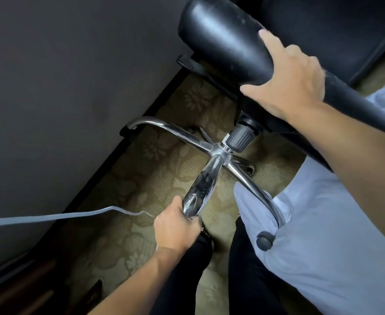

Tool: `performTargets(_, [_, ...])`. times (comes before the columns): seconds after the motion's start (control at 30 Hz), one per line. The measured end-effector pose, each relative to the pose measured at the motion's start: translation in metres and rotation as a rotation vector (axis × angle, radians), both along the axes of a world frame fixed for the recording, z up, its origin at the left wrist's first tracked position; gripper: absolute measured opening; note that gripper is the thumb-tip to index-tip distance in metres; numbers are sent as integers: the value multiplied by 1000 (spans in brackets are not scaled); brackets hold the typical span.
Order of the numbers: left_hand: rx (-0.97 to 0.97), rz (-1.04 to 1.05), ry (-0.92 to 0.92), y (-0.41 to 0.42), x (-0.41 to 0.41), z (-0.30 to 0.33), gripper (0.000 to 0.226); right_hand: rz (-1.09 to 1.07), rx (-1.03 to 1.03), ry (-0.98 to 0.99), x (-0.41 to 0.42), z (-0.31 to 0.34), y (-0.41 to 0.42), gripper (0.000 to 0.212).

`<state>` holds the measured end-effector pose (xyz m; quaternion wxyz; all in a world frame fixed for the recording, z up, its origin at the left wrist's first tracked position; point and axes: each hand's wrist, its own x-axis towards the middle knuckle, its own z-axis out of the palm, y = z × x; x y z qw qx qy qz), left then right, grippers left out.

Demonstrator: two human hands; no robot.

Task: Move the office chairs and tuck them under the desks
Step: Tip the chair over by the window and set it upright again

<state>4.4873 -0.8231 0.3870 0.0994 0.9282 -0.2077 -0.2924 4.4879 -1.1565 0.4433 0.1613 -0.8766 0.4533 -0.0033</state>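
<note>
Floral beige carpet [168,178] beside dark desk panel [62,87], left hand [175,228] gripping chrome base leg [200,189], right hand [293,83] clasping tilted black office chair [227,37].

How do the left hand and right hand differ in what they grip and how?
The left hand curls tightly round the end of a shiny chrome base leg, low near the carpet; the right hand spreads over the black padded chair back, higher up, fingers wrapping its edge. Both hold the same office chair.
</note>
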Motion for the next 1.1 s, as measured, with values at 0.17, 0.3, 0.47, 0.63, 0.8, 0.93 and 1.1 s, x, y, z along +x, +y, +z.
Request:
performTargets(0.17, [-37,9,37,19,-1,-4,24,-54,-7,-20,-9,7,28,88])
performTargets(0.3, [-65,-4,54,44,0,-10,25,-72,-28,-55,-11,11,57,87])
performTargets(0.47, [-64,24,70,79,-1,-19,24,-54,-78,-66,-13,11,99,84])
performTargets(0.63, [-41,4,74,103,-5,-26,25,-42,-104,-108,-18,15,131,81])
performTargets(0.8, [106,-205,63,119,2,-20,28,-26,-122,-161,-28,16,158,80])
performTargets(0.93, [0,-80,181,98,19,17,69,-46,-105,-201,-33,13,180,80])
performTargets(1.1, [-729,188,-309,-23,82,114,44,-31,-94,-225,-38,10,206,85])
